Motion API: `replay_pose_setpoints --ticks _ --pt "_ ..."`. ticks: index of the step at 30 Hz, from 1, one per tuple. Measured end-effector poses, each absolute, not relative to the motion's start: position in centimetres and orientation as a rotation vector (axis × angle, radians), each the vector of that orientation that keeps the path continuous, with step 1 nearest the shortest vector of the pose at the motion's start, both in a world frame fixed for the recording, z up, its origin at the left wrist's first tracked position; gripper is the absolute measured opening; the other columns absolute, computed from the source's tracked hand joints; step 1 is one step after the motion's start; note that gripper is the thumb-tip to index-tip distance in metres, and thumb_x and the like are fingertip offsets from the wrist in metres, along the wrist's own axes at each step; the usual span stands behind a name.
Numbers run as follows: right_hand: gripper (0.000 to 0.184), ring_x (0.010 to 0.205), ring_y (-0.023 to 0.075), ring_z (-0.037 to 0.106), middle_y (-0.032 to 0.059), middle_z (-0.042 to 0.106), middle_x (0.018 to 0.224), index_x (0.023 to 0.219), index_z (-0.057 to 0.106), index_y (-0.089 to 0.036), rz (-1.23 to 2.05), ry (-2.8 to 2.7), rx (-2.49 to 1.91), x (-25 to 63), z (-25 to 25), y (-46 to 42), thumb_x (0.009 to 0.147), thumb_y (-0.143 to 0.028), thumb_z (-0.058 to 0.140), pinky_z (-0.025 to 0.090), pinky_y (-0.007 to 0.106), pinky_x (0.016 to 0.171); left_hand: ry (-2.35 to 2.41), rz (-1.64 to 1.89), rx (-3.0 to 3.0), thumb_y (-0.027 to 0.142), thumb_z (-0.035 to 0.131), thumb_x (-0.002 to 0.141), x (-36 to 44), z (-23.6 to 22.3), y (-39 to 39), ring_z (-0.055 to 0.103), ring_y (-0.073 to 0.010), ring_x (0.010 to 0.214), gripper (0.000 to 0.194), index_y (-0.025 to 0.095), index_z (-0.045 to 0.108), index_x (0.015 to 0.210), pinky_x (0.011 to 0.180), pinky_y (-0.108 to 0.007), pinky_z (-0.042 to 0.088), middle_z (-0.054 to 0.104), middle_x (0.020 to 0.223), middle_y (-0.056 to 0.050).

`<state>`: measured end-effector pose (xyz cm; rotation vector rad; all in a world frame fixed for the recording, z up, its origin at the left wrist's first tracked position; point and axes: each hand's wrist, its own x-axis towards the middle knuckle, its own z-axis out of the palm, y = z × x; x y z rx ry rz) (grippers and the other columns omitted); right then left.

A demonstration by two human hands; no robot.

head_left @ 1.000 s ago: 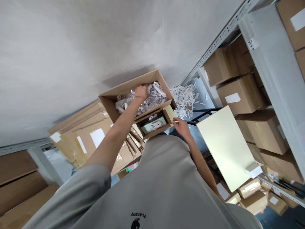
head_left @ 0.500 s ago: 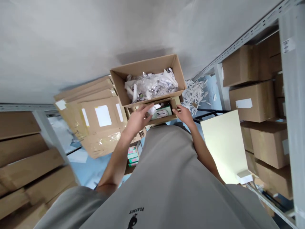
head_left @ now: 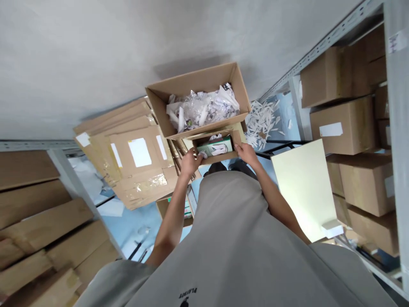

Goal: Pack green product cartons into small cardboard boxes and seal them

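Left hand (head_left: 191, 163) moved onto small carton (head_left: 220, 159) lying crosswise.

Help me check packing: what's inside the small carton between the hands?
A green box, crumpled paper on and behind it. They hide the bottom of the small carton.

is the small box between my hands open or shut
Open. The small box has its top uncovered; a green item and crumpled paper show inside.

Soft light; faint shadow (head_left: 188, 66) on wall (head_left: 105, 55); tape (head_left: 150, 184) glinting; edges stretched.
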<state>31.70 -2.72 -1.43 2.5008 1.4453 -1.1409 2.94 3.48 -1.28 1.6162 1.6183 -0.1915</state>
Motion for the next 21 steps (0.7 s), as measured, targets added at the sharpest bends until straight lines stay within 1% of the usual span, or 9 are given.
replay_pose_setpoints --ticks 3,6,9,11,15,17,21 --pt "0.042 0.109 0.0328 0.081 0.0187 0.087 0.107 0.105 0.083 -0.016 -1.181 1.325 2.584 32.4 -1.6 -6.3 0.119 -0.041 0.053 0.055 0.032 0.088 1.553 -0.171 1.636 0.033 0.068 0.103 4.6 -1.5 3.4 0.081 -0.0344 0.121 0.043 0.016 0.068 0.143 0.103 -0.043 0.062 0.082 0.136 -0.019" --pt "0.046 0.104 0.0324 0.081 0.0188 0.086 0.106 0.103 0.082 -0.015 -1.212 1.138 2.715 33.9 -1.5 -10.8 0.119 -0.042 0.047 0.054 0.033 0.085 1.424 -0.192 1.705 0.033 0.069 0.103 7.5 -1.5 2.7 0.082 -0.0317 0.118 0.044 0.019 0.068 0.144 0.103 -0.042 0.063 0.082 0.138 -0.016" --pt "0.049 0.102 0.0331 0.081 0.0206 0.086 0.106 0.099 0.080 -0.016 -1.184 0.895 2.882 36.1 -1.1 -15.9 0.119 -0.043 0.046 0.053 0.034 0.083 1.264 -0.253 1.815 0.033 0.069 0.104 12.0 -1.6 1.5 0.083 -0.0289 0.113 0.046 0.019 0.066 0.148 0.102 -0.040 0.063 0.080 0.140 -0.015" --pt "0.047 0.100 0.0340 0.081 0.0216 0.085 0.104 0.096 0.079 -0.017 -1.139 0.710 2.994 37.8 -0.9 -19.7 0.118 -0.044 0.047 0.053 0.035 0.081 1.137 -0.301 1.897 0.033 0.068 0.105 15.7 -1.6 0.2 0.082 -0.0280 0.111 0.046 0.019 0.066 0.149 0.102 -0.039 0.063 0.080 0.140 -0.015" --pt "0.042 0.093 0.0335 0.080 0.0186 0.084 0.094 0.089 0.075 -0.021 -1.060 0.387 3.208 41.3 -0.6 -28.2 0.115 -0.043 0.051 0.052 0.035 0.077 0.894 -0.378 2.098 0.034 0.069 0.105 24.4 -1.5 -3.6 0.080 -0.0300 0.116 0.048 0.019 0.067 0.150 0.105 -0.040 0.061 0.079 0.137 -0.015" --pt "0.042 0.091 0.0328 0.079 0.0174 0.084 0.092 0.087 0.074 -0.023 -1.024 0.248 3.286 43.1 -0.6 -32.7 0.115 -0.043 0.050 0.052 0.035 0.076 0.779 -0.395 2.192 0.035 0.070 0.104 29.1 -1.6 -6.3 0.078 -0.0316 0.121 0.050 0.020 0.067 0.152 0.108 -0.040 0.060 0.078 0.139 -0.015" --pt "0.043 0.095 0.0336 0.080 0.0188 0.084 0.097 0.091 0.076 -0.022 -0.965 -0.031 3.376 46.7 -0.8 -41.4 0.117 -0.043 0.048 0.050 0.035 0.077 0.561 -0.448 2.318 0.038 0.072 0.104 38.7 -1.9 -12.9 0.075 -0.0340 0.128 0.055 0.018 0.066 0.155 0.111 -0.041 0.058 0.078 0.140 -0.017"
